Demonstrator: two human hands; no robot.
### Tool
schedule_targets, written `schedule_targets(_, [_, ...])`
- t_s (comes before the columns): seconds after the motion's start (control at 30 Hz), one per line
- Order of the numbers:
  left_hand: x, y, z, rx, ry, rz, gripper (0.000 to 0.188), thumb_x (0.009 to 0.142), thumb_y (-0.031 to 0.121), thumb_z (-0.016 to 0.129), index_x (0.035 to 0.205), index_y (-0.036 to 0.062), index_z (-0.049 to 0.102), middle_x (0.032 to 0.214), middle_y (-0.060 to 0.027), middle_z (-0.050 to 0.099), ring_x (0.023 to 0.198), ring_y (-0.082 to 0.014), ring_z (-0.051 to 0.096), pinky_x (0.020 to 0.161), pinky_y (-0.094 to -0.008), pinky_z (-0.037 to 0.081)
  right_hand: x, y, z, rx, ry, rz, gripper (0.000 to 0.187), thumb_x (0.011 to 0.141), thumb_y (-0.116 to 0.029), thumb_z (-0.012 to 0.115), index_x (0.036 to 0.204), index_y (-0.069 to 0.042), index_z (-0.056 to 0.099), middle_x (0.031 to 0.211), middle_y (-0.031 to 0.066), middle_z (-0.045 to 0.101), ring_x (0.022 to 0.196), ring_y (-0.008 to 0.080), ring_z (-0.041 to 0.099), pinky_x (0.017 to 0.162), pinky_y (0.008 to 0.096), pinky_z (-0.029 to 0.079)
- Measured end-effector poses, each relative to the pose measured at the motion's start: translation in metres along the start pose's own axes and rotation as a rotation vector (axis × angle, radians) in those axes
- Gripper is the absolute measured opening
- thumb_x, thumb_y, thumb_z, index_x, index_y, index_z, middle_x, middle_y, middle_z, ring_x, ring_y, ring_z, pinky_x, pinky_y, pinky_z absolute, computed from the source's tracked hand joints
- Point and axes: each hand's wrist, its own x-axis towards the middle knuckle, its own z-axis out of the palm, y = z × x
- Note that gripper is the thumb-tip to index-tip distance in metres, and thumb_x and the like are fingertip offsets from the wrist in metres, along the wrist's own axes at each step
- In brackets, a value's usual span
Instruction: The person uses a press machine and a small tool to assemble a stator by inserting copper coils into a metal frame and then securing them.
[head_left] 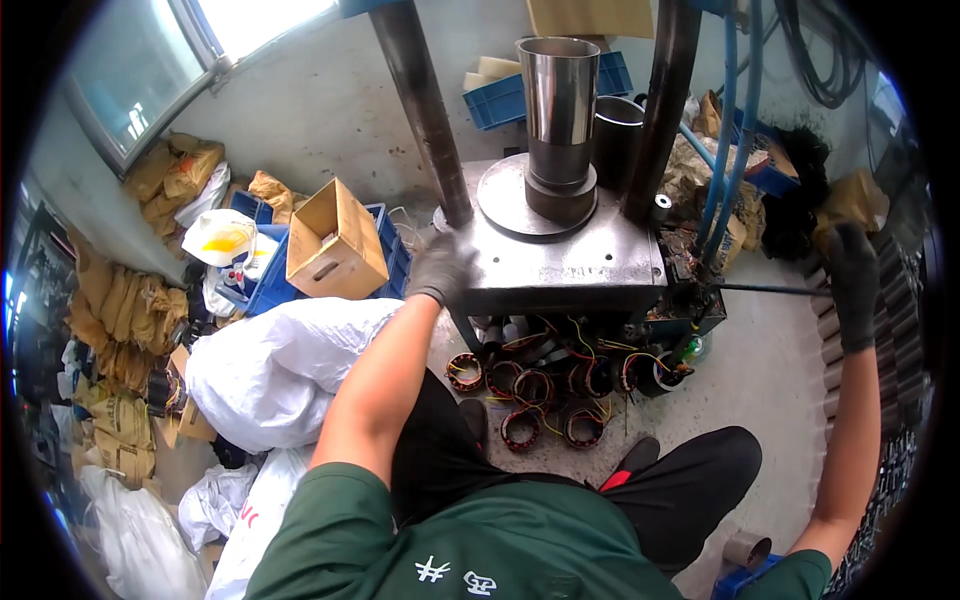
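My left hand (pixel 443 268), in a dark glove, is smeared by motion at the left front corner of the press table (pixel 560 268). Its fingers cannot be made out. Far to the right, my right hand (pixel 854 290), gloved too, is closed at the end of a thin dark lever (pixel 770 289) that runs out from the side of the press. On the table a shiny metal cylinder (pixel 560 95) stands upright over a darker ring (pixel 560 200), on a round plate (pixel 500 200). A dark hollow cylinder (pixel 617 135) stands behind it.
Thick steel columns (pixel 425 110) flank the table. Several wire-wound stator rings (pixel 533 388) lie on the floor beneath. A cardboard box (pixel 338 245) on blue crates and a white sack (pixel 285 370) sit left. Blue hoses (pixel 735 150) hang right; stacked metal tubes (pixel 835 400) line the right side.
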Motion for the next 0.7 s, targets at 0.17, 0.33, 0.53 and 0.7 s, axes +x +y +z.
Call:
schedule_targets(0.17, [0.001, -0.024, -0.008, -0.376, -0.101, -0.833, 0.079, 0.092, 0.061, 0.06, 0.139, -0.0026, 0.062, 0.142, -0.0296, 0.061, 0.136, -0.0413, 0.056, 0.114, -0.0441, 0.043, -0.11, -0.011, -0.036, -0.116, -0.06, -0.163, 0.025, 0.092, -0.006, 0.072, 0.115, -0.001, 0.067, 0.095, 0.0189, 0.071, 0.083, 0.029, 0.071, 0.075, 0.0381, 0.057])
schedule_targets(0.33, [0.014, 0.032, -0.02, -0.555, 0.293, -0.284, 0.036, 0.093, 0.033, 0.073, 0.113, 0.0039, 0.074, 0.109, -0.0238, 0.074, 0.102, -0.0402, 0.07, 0.092, -0.043, 0.054, -0.091, -0.073, -0.035, -0.354, -0.502, -0.102, 0.047, 0.082, -0.014, 0.076, 0.127, -0.006, 0.065, 0.118, 0.019, 0.068, 0.107, 0.0399, 0.065, 0.092, 0.0471, 0.053])
schedule_targets(0.53, [0.018, 0.168, -0.042, -0.587, -0.106, -0.007, 0.039, 0.098, 0.043, 0.069, 0.106, 0.0043, 0.072, 0.098, -0.0164, 0.075, 0.09, -0.038, 0.071, 0.082, -0.0431, 0.056, 0.014, -0.185, 0.031, -0.122, -0.426, -0.353, 0.04, 0.086, -0.019, 0.077, 0.122, -0.007, 0.066, 0.107, 0.0171, 0.069, 0.103, 0.0368, 0.066, 0.089, 0.0454, 0.054])
schedule_targets(0.7, [0.016, 0.164, -0.037, -0.352, -0.085, 0.371, 0.04, 0.094, 0.042, 0.07, 0.105, 0.004, 0.07, 0.105, -0.0175, 0.07, 0.101, -0.0355, 0.069, 0.089, -0.0473, 0.056, 0.125, -0.245, 0.141, 0.128, -0.17, -0.489, 0.032, 0.094, -0.025, 0.074, 0.122, -0.011, 0.068, 0.104, 0.0156, 0.071, 0.1, 0.036, 0.068, 0.09, 0.0462, 0.055])
